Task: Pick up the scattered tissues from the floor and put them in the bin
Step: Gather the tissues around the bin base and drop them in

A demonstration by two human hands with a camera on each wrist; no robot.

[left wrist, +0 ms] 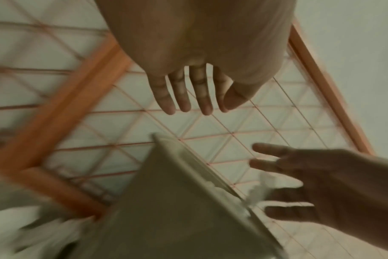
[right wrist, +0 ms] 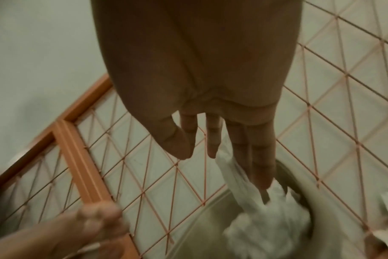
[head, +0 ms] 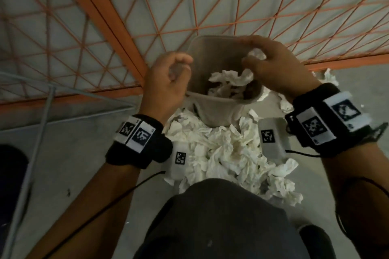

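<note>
A translucent grey bin [head: 219, 109] stands on the floor against an orange mesh panel, with crumpled white tissues [head: 227, 82] inside it. My right hand [head: 250, 50] hovers over the bin's right rim, its fingers [right wrist: 261, 168] straight and spread. A white tissue [right wrist: 237, 178] hangs at those fingertips above the bin's inside [right wrist: 199, 227]. My left hand [head: 181, 67] is at the bin's left rim, empty, with relaxed fingers [left wrist: 195, 108]. A large heap of tissues [head: 221, 153] lies on the floor between the bin and my knee.
The orange wire mesh panel [head: 126, 17] rises right behind the bin. Thin grey metal rods [head: 42, 111] lie to the left. More tissues [head: 328, 75] sit right of the bin by the panel's foot. My dark-trousered knee [head: 221, 216] fills the near centre.
</note>
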